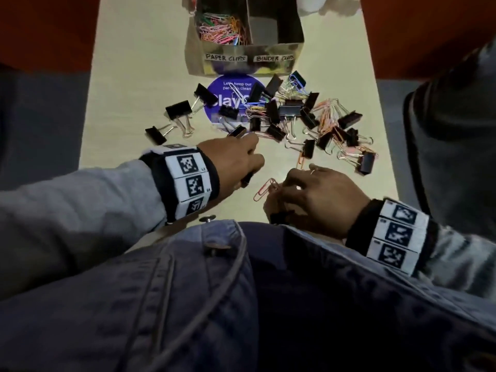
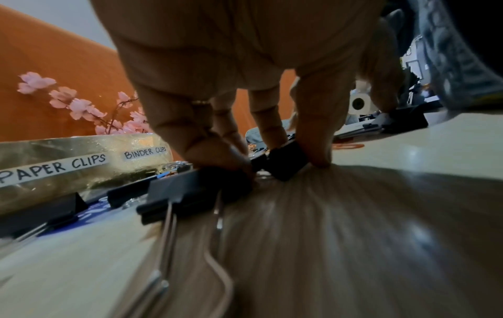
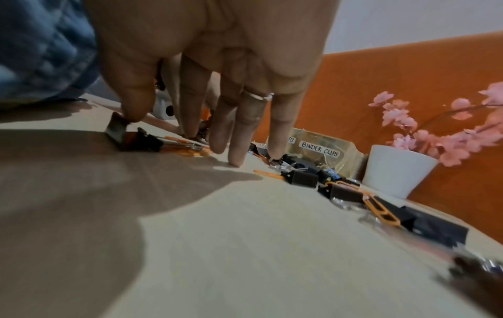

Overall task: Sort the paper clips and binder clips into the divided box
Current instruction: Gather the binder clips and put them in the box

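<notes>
Only paper clips in divided box

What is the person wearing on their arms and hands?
Both arms have light grey sleeves. Each wrist wears a black band carrying white squares printed with black block patterns, and so does the other. A thin ring sits on one right-hand finger.

counter: pale smooth wood-look, slight sheen | binder clips: matt black metal | my divided box: glossy crinkly gold foil

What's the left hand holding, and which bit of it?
The left hand pinches a binder clip by its black body, thumb against fingers.
</notes>
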Demonstrator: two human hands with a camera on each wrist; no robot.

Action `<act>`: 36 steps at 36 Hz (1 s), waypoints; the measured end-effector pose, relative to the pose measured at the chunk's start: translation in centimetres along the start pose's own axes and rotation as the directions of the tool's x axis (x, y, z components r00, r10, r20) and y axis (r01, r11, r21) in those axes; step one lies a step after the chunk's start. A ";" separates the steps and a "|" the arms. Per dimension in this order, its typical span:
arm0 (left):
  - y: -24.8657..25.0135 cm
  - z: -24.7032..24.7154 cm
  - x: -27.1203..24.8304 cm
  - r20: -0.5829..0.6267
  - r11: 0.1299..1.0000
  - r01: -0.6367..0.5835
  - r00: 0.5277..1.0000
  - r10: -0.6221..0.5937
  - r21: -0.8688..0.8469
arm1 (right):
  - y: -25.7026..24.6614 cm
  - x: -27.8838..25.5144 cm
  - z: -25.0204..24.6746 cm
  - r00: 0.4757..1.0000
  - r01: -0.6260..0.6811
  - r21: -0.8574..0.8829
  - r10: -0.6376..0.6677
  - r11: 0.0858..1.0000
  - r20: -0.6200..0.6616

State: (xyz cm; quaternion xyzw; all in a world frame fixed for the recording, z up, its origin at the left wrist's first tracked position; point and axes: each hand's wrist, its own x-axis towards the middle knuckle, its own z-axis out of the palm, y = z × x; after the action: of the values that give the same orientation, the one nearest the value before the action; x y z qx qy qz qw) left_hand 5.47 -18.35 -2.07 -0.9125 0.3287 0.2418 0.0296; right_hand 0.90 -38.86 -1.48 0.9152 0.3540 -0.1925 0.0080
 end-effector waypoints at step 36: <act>1.6 -1.3 -1.3 0.145 0.948 -0.218 0.971 0.188 0.232 | 2.5 -1.1 0.7 0.969 -0.224 0.022 0.220 0.974 0.114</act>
State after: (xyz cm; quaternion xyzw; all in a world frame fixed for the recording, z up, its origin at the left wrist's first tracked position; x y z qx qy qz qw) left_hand 4.15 -19.15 -0.17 -0.8467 0.4459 0.2558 0.1372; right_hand 1.50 -41.57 -2.06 0.9370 0.2450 -0.2469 0.0332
